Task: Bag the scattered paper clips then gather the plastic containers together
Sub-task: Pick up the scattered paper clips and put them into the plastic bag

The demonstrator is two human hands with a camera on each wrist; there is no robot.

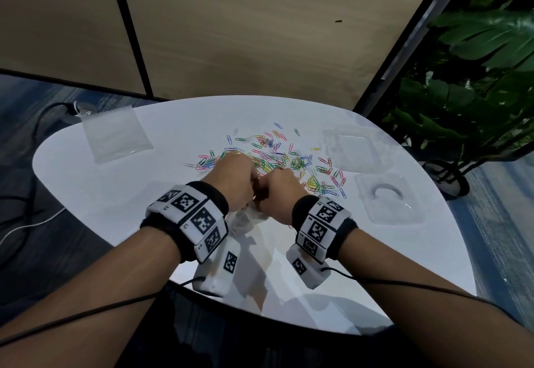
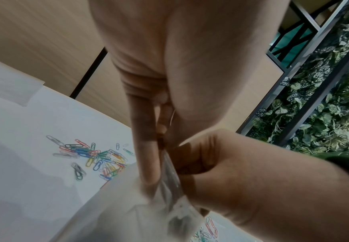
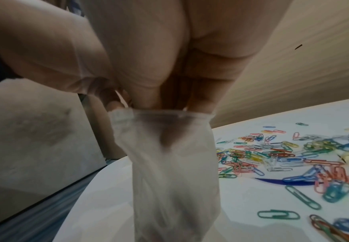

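Both hands meet over the near middle of the white table and pinch the top of one thin clear bag. On the far left lies a flat stack of clear bags, well away from everything else. A black cable runs on the floor beside it.

Next comes the left hand. Its fingers are closed tight on one side of the bag's mouth. The bag hangs down between the two hands, and its bottom seems to reach the table. It looks see-through and crumpled.

Just beyond the hands lie the paper clips, lots of colours, spread in a messy pile. The hands hide some of them.

Right beside the left hand is the right hand. Its fingers are curled and grip the other side of the bag's mouth.

Further right sit two clear plastic containers, one behind the other, close to the clips. Past the table edge stands a green plant.
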